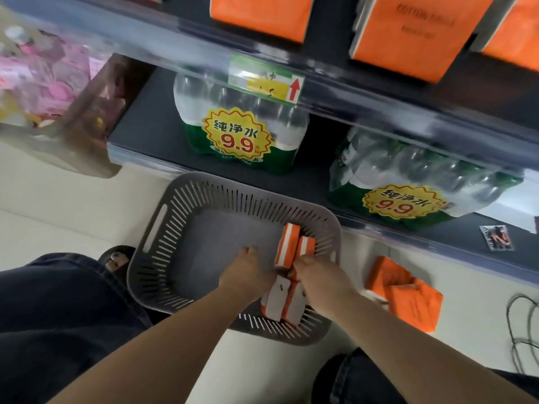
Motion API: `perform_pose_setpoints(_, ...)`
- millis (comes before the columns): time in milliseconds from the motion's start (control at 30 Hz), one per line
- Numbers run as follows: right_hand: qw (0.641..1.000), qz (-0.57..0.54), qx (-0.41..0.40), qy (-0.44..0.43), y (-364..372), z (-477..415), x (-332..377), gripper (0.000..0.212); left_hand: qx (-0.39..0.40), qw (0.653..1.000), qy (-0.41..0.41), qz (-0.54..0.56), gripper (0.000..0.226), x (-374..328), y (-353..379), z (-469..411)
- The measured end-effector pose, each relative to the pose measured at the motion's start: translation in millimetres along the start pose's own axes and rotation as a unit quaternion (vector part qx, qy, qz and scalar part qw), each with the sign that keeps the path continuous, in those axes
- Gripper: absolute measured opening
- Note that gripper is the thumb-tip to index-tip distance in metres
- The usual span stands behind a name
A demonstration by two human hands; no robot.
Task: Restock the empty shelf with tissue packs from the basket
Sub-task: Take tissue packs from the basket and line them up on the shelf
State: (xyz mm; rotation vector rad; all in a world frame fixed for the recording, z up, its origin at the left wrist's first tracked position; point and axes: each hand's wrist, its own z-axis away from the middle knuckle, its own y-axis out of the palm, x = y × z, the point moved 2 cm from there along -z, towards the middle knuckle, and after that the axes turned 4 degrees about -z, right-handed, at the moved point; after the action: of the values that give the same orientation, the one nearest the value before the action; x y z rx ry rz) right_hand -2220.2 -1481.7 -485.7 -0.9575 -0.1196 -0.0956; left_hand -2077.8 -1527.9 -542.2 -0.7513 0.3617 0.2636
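Note:
A grey slotted basket (180,228) sits on the floor below the shelves. At its right side stand several orange-and-white tissue packs (287,244), with more of them nearer me (281,301). My left hand (248,272) reaches into the basket, its fingers curled down against the left side of the packs. My right hand (318,272) grips the packs from the right. More orange tissue packs (399,33) stand on the upper shelf (335,91).
Two shrink-wrapped water bottle packs (239,129) sit on the low dark shelf (145,132). Another orange pack (405,295) lies on the floor to the right, beside black cables (522,330). A bin of pink goods (52,83) stands at left. My dark-trousered knees flank the basket.

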Motion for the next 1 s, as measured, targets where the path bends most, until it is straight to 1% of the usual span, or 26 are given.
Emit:
perform_pose_setpoints(100,0.999,0.036,0.036,-0.013,5.9,-14.0,-5.8,0.027,0.012,1.0,-0.02,0.017,0.063,-2.2,10.4,-16.3)
perform_pose_setpoints(200,0.994,0.08,0.07,-0.035,13.5,-29.3,-12.0,0.03,0.027,0.998,-0.032,0.036,0.061,-6.9,17.5,-30.3)
perform_pose_setpoints(267,0.989,0.106,0.091,-0.047,19.4,-40.4,-15.8,0.031,0.029,0.999,-0.027,0.023,0.056,-10.5,21.1,-38.1)
perform_pose_setpoints(333,0.986,0.104,0.117,-0.049,26.3,-49.8,-18.6,0.032,0.027,0.999,-0.029,0.019,0.051,-13.3,24.0,-45.0)
perform_pose_setpoints(433,0.974,0.146,0.151,-0.086,36.7,-62.3,-19.8,0.035,0.033,0.999,-0.038,0.012,0.045,-17.9,28.4,-55.4)
perform_pose_setpoints(600,0.962,0.177,0.157,-0.133,46.0,-79.8,-22.2,0.038,0.041,0.998,-0.049,0.006,0.031,-26.2,34.1,-72.1)
perform_pose_setpoints(733,0.947,0.221,0.171,-0.156,52.5,-86.8,-31.5,0.035,0.038,0.996,-0.062,0.042,0.035,-31.7,38.7,-86.1)
perform_pose_setpoints(1000,0.928,0.275,0.178,-0.18,65.3,-101.1,-36.6,0.031,0.009,0.997,-0.067,0.029,0.035,-40.7,46.8,-107.8)
